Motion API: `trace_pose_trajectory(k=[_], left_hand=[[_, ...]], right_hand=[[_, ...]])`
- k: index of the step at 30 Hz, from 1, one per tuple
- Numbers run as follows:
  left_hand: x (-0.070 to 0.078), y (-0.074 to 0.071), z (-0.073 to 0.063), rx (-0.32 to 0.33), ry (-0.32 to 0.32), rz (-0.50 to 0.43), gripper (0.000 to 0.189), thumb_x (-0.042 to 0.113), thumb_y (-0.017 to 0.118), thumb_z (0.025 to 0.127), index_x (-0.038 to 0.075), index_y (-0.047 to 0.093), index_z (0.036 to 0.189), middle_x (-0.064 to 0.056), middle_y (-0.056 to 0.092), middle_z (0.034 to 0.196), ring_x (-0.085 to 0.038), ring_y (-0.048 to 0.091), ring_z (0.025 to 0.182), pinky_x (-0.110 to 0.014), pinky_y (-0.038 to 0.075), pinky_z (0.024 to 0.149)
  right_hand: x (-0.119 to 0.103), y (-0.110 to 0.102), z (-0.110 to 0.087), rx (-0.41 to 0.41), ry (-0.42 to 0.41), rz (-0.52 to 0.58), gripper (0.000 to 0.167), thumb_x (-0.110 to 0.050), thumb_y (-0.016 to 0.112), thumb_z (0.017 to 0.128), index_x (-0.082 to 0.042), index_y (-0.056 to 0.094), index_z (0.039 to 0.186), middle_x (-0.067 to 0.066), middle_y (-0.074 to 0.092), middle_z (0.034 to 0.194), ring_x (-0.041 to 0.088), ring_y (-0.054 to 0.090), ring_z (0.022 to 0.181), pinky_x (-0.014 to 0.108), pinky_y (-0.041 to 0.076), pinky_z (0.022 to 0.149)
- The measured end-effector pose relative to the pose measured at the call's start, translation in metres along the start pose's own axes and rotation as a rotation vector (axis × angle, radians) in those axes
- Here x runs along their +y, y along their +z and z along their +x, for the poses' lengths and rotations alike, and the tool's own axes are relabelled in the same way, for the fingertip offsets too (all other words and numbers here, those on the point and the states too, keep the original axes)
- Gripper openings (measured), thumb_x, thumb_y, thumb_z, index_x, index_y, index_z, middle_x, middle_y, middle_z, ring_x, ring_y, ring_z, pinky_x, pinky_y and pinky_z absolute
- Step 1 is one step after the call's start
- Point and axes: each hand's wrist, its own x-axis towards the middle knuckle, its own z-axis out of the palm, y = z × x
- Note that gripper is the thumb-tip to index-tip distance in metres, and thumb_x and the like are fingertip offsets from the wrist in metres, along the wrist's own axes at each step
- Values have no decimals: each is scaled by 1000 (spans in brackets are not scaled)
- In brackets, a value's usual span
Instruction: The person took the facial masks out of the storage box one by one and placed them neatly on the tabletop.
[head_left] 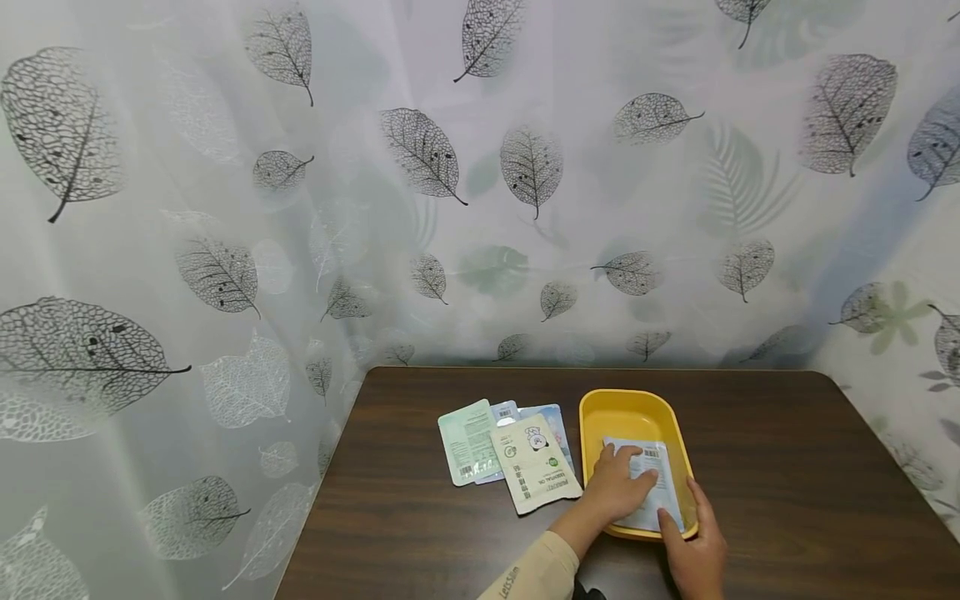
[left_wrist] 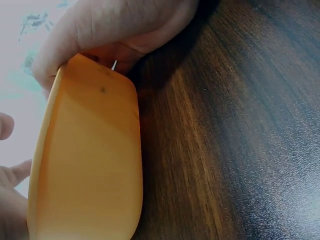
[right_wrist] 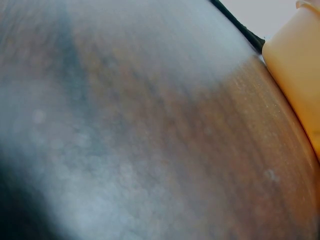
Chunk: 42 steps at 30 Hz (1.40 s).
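A yellow plastic tray (head_left: 632, 402) stands on the table with a flat light-blue packet (head_left: 651, 458) lying in it. My left hand (head_left: 621, 483) reaches in from the left; its fingers are spread and rest on the packet, partly covering it. At the tray's near right corner, my right hand (head_left: 697, 546) grips the rim, thumb on the inner side and fingers outside. The left wrist view shows the tray's outer wall (left_wrist: 95, 150), with the right hand (left_wrist: 125, 25) holding its corner. In the right wrist view only a piece of tray (right_wrist: 297, 70) appears.
Left of the tray, several packets overlap on the dark wooden table (head_left: 405, 533): a green one (head_left: 467, 442), blue ones (head_left: 553, 423) and a cream one (head_left: 534, 467) on top. A leaf-patterned curtain (head_left: 480, 208) hangs behind the table.
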Motion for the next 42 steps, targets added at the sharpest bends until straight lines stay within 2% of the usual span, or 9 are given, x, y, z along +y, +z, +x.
trace_pose_trajectory(k=[8, 13, 17, 21, 25, 28, 35, 42], left_hand=[[-1, -1, -1, 40, 0, -96, 47, 44, 74, 86, 34, 62, 130, -1, 38, 161, -28, 44, 145, -51, 44, 113], [-4, -3, 0, 80, 49, -124, 48, 41, 77, 83, 35, 61, 129, 2, 37, 161, -25, 49, 140, -44, 46, 111], [-7, -6, -1, 120, 88, -183, 48, 36, 78, 82, 32, 62, 127, -4, 35, 162, -27, 52, 136, -42, 47, 110], [-8, -8, 0, 138, 96, -259, 46, 30, 80, 81, 27, 64, 125, -12, 32, 164, -31, 55, 135, -40, 50, 107], [-11, -10, 1, 117, 115, -296, 46, 25, 81, 80, 26, 64, 123, 0, 52, 148, -17, 60, 123, -30, 52, 101], [-13, -10, 1, 92, 132, -287, 49, 25, 81, 80, 26, 63, 126, 9, 59, 132, -9, 58, 111, -25, 51, 97], [-15, -9, 0, 66, 216, -180, 54, 27, 80, 83, 25, 61, 133, 5, 50, 151, -8, 50, 133, -29, 45, 112], [-18, -9, 3, 34, 217, -152, 55, 30, 78, 84, 25, 61, 136, 5, 50, 150, -8, 52, 129, -27, 47, 108]], right_hand=[[-2, 0, 1, -4, 17, -11, 68, -17, 73, 91, -24, 47, 154, 23, 54, 148, -20, 41, 108, -6, 27, 85], [-2, -1, 1, -6, -6, 14, 69, -16, 74, 91, -20, 47, 154, 27, 53, 148, -18, 42, 109, -6, 27, 86], [-1, -2, 2, 0, -12, 27, 70, -14, 75, 90, -20, 47, 154, 28, 53, 147, -20, 42, 109, -6, 28, 86], [-3, -3, 2, -8, 1, 11, 70, -17, 74, 91, -22, 46, 155, 28, 54, 147, -21, 41, 106, -6, 28, 84], [-3, -3, 2, -15, 11, -10, 69, -19, 74, 91, -23, 46, 155, 27, 54, 147, -22, 39, 105, -7, 26, 84], [-2, -1, 2, -13, 20, -12, 69, -19, 74, 92, -24, 46, 154, 24, 54, 148, -22, 39, 105, -7, 26, 84], [-3, 0, 0, -1, 12, -17, 67, -19, 74, 92, -24, 47, 154, 24, 55, 147, -16, 43, 108, -6, 27, 84], [0, 0, 1, 3, 8, -18, 68, -18, 74, 91, -25, 47, 154, 23, 55, 148, -21, 40, 106, -6, 27, 84]])
